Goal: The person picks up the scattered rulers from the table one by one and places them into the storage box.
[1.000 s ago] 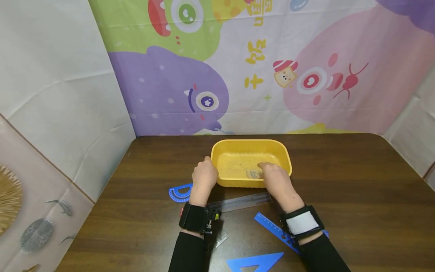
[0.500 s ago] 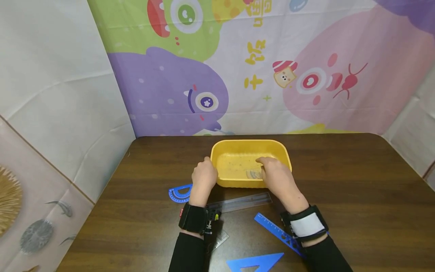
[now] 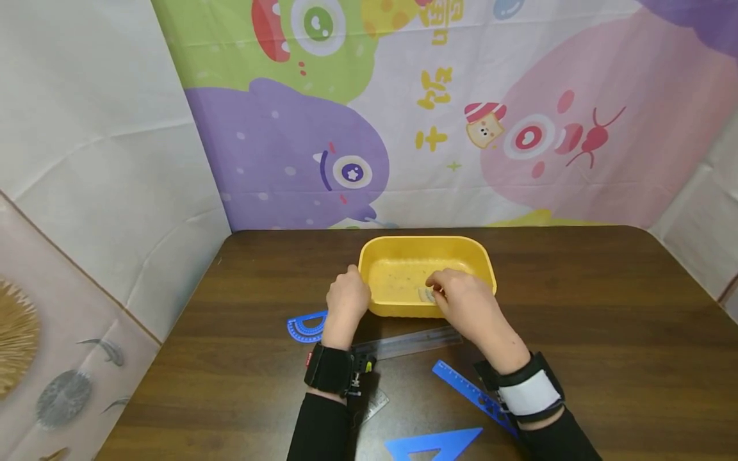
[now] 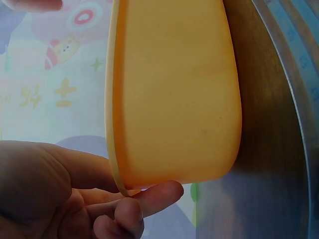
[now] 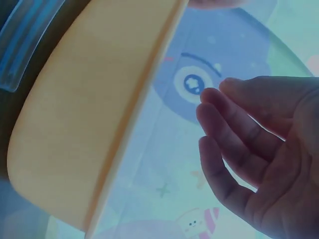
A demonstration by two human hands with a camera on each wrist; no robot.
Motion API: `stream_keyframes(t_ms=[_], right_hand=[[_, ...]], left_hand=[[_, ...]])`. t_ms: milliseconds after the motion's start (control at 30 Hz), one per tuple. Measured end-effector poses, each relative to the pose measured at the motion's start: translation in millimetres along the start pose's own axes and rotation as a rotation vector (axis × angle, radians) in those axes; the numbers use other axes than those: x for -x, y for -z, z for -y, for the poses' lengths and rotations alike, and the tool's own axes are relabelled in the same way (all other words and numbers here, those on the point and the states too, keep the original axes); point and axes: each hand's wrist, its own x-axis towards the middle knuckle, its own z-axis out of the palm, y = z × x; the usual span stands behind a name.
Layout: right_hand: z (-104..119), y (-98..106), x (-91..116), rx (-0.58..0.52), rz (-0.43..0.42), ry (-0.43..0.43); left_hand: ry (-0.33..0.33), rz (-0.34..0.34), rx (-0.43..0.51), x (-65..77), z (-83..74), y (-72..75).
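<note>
A yellow plastic basin (image 3: 403, 309) stands near the back of the table. My left hand (image 3: 348, 295) grips its left end, and the left wrist view has that hand's fingers and thumb (image 4: 84, 169) about the rim. Inside the basin lies a small clear protractor (image 3: 425, 295), partly covered by my right hand (image 3: 461, 299). The right hand hovers over the basin's front right part. In the right wrist view its fingers (image 5: 234, 144) are loosely bent, the thumb is near the index fingertip, and nothing shows between them.
In front of the basin lies a clear ruler (image 3: 412, 343). A blue protractor (image 3: 305, 328) is by my left wrist. Nearer are a blue ruler (image 3: 467, 386), a blue set square (image 3: 432, 442) and a clear piece with markings (image 3: 376, 404), mostly hidden. A printed cloth (image 3: 415, 192) hangs behind the table.
My right hand has shifted slightly, its fingertips moving left over the clear protractor and its wrist swinging right. The left hand and the basin have stayed in place.
</note>
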Motion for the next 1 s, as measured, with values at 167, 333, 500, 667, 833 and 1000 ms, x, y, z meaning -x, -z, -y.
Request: stream_keyframes(t_ms=[167, 333, 500, 667, 833, 1000], right_hand=[[-3, 3, 13, -0.008, 0.051, -0.035], [-17, -2, 27, 0.005, 0.075, -0.044], [-35, 1, 44, 0.041, 0.099, -0.082], [-50, 10, 61, 0.057, 0.152, -0.147], [-56, 16, 77, 0.064, 0.294, -0.178], [-59, 21, 91, 0.07, 0.437, -0.229]], left_hand=[[-0.003, -0.002, -0.003, 0.1, -2.3, -2.4], [0.004, 0.001, -0.004, 1.3, -0.5, -1.5], [0.007, -0.008, -0.01, 0.9, 1.8, -0.6], [0.0, -0.005, 0.003, 0.2, 1.3, 0.3], [0.005, -0.003, 0.005, 0.8, 1.6, 0.3], [-0.002, -0.003, 0.012, 1.2, 0.4, 0.0]])
